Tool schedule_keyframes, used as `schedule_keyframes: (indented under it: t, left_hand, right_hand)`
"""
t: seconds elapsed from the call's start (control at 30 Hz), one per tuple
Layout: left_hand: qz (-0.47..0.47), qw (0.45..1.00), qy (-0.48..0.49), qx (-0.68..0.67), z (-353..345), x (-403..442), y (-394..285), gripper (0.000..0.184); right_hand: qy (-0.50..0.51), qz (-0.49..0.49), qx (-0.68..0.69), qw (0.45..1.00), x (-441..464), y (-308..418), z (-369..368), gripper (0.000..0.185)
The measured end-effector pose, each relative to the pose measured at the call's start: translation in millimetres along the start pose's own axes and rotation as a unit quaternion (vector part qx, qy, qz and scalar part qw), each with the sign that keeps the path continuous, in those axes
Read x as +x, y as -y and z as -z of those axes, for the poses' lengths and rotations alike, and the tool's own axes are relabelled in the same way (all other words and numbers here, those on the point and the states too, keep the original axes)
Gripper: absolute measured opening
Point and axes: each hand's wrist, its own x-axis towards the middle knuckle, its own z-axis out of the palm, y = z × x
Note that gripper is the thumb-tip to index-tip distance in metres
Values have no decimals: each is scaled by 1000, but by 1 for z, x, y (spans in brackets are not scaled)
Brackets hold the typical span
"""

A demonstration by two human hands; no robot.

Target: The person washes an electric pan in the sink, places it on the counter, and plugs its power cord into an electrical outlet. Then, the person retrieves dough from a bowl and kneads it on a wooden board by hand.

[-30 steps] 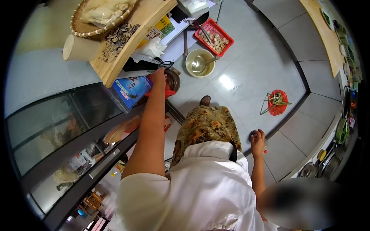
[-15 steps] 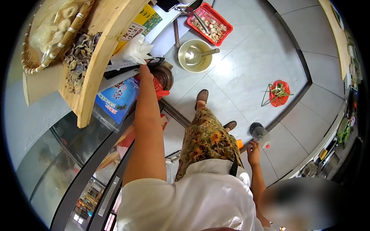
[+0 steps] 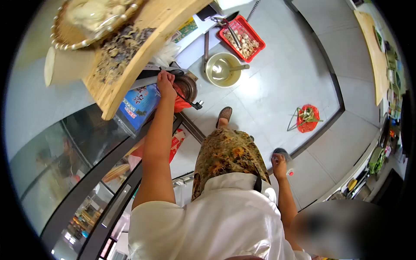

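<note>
My left hand (image 3: 166, 83) is closed on a black power cord (image 3: 184, 99) beside the wooden board. The cord's plug (image 3: 198, 105) dangles past the hand, over a dark round pot-like thing (image 3: 186, 89). Just under the hand lies a blue printed plastic bag (image 3: 141, 104), with red plastic (image 3: 181, 103) close by. On the other side, my right hand (image 3: 279, 167) hangs low with loosely bent fingers and nothing visible in them. Behind it, partly covered, is a dark grey bottle-like thing (image 3: 282, 153) with a red cap (image 3: 290, 173).
On the floor ahead stand a pale pot (image 3: 212, 76) with a handled utensil inside and a red basket (image 3: 261, 42) of pale pieces. A red bag on a small stand (image 3: 307, 119) is further right. Dried food (image 3: 119, 54) and a wicker basket (image 3: 56, 32) sit on the wooden board (image 3: 162, 32).
My left hand has drawn back from near the white plastic bag, and the cord with its plug now shows. My right hand has moved slightly left. The whole view has shifted.
</note>
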Motion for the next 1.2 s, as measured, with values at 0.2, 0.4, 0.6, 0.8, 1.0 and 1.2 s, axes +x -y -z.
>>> schedule_keyframes:
  t: [0.2,0.4,0.6,0.8,1.0,1.2]
  left_hand:
    - [-92,994,60,22,-28,-76,-63,31]
    - [-150,986,55,51,-32,-117,-117,29]
    - [-212,971,97,46,-54,-199,-166,30]
    - [-246,960,133,9,-70,-284,-205,28]
    - [-273,912,212,223,-81,-385,-240,18]
    - [-436,751,431,247,-122,-446,-207,21]
  right_hand:
    - [19,24,-24,999,18,-3,20,25]
    - [-14,82,-53,995,37,-23,44,25]
    - [-22,126,-68,989,37,-40,61,25]
    - [5,138,-60,989,41,-21,73,29]
    - [138,198,51,969,42,71,96,36]
    - [346,243,348,837,-20,267,153,59]
